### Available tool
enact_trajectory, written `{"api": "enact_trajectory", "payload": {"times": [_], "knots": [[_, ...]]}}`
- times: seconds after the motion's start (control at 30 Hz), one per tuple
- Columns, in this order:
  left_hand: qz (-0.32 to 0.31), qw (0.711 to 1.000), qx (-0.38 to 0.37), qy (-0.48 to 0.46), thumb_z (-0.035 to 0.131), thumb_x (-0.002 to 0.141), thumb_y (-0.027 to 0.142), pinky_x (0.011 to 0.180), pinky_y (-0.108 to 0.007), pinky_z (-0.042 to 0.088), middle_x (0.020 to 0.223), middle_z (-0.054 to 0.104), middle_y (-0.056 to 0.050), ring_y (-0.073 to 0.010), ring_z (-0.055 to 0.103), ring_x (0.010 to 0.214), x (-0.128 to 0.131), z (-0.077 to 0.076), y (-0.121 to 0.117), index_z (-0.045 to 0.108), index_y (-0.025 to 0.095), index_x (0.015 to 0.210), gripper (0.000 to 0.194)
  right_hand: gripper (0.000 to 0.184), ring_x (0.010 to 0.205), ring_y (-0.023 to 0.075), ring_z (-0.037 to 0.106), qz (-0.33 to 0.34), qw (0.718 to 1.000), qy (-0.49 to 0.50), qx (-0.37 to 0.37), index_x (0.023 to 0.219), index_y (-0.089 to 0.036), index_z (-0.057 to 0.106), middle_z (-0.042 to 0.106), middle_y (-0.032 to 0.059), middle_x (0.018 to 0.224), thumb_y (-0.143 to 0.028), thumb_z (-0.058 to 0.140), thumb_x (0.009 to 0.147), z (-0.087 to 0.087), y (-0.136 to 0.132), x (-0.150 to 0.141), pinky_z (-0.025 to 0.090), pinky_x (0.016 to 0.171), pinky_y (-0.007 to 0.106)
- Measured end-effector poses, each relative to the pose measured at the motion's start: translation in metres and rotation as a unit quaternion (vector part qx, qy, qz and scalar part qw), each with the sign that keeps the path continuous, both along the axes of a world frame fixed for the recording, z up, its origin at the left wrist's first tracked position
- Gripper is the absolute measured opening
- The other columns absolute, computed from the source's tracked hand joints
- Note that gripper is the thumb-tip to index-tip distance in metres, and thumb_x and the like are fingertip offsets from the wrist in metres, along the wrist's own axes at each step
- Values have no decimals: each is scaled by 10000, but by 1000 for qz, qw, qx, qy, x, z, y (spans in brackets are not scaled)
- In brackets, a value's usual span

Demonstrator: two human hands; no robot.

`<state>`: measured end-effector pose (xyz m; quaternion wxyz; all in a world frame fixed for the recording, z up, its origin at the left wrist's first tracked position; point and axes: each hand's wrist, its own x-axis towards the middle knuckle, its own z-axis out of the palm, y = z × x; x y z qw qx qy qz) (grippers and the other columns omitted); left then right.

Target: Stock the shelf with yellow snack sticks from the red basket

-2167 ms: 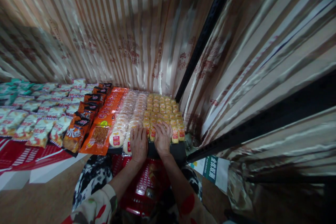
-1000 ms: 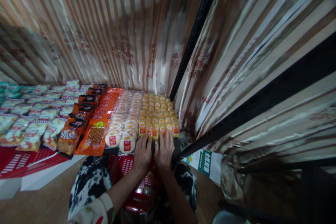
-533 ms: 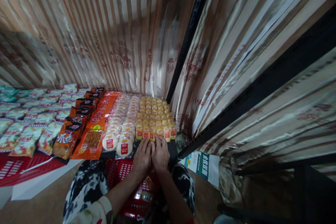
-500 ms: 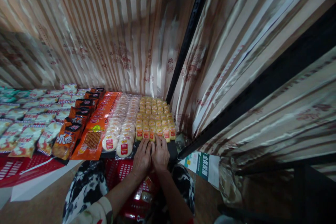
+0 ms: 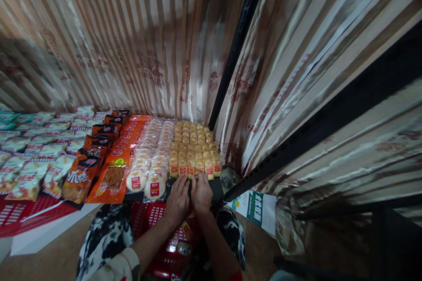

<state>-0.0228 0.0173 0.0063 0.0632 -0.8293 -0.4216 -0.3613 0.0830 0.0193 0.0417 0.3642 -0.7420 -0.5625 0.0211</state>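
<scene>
And the yellow packs point(image 5: 194, 149), long axes twelve-to-six, sit at twelve o'clock from the right hand point(image 5: 201, 194), the nearer one, left hand point(image 5: 178, 198) just beside it, fingers on both bunched, any pinch hidden.

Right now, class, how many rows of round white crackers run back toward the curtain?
2: the left row beside the orange stick-snack packs, the right row beside the small yellow packets. Some crackers farther back may be hidden.

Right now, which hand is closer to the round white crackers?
Left. The left hand is just right of the round white crackers; the right hand is farther right, by the yellow packets.
</scene>
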Motion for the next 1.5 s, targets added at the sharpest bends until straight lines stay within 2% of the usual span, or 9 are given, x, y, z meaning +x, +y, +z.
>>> {"api": "enact_trajectory", "payload": {"times": [0.27,0.43,0.57,0.7,0.87,1.0,1.3,1.43,1.5], "knots": [[-6,1000,-25,13,362,844,74,995,-418,433,1301,503,-168,-253,356,1305,-1,8,-2,582,89,1105,342,234,707,122,565,-20,999,-8,-48,845,-206,578,599,12,837,-300,374,911,8,2,-1,360,587,213],[93,995,-31,-15,410,833,110,1038,-528,332,1472,262,-188,-317,135,1389,1,18,-3,479,103,1260,433,233,662,115,552,-29,998,-8,-49,851,-207,572,594,2,833,-316,373,902,8,2,-2,336,559,218],[132,990,-56,-13,428,844,164,1081,-544,250,1505,185,-169,-320,68,1398,5,31,7,354,117,1376,539,231,629,110,537,-33,998,-6,-48,850,-209,572,586,-4,825,-315,371,894,8,3,-3,314,538,220],[122,990,-67,10,460,852,218,1086,-567,217,1520,171,-90,-332,56,1397,10,39,19,395,245,1366,519,230,642,117,544,-29,998,1,-49,860,-208,570,585,-3,822,-318,370,889,10,2,-3,322,546,223],[125,989,-79,28,465,863,256,1081,-575,215,1520,180,-82,-349,31,1395,14,40,26,392,257,1369,512,245,668,122,552,-21,999,13,-47,847,-209,562,589,3,831,-322,350,891,10,1,-2,352,581,224],[114,989,-85,48,477,867,327,1064,-603,206,1526,163,-68,-359,44,1393,16,38,29,387,310,1364,505,254,686,125,561,-21,999,17,-40,849,-203,564,599,14,854,-315,340,884,8,0,-1,368,602,226],[103,988,-91,73,454,874,352,1072,-610,160,1517,194,-81,-317,129,1393,18,34,31,343,313,1383,522,300,751,148,578,6,1000,30,-3,869,-192,567,605,36,844,-303,291,910,4,-2,0,410,670,243],[106,988,-84,75,451,876,320,1075,-610,147,1517,192,-83,-318,122,1394,19,34,31,320,305,1394,535,316,785,152,575,21,995,58,76,876,-176,571,619,57,831,-293,283,928,2,-6,4,440,728,261],[109,988,-81,71,449,877,302,1077,-608,143,1519,183,-83,-317,118,1394,20,34,30,331,302,1390,526,315,880,165,567,11,991,38,127,930,-160,585,630,85,887,-270,290,930,2,-8,8,437,820,304]]}}
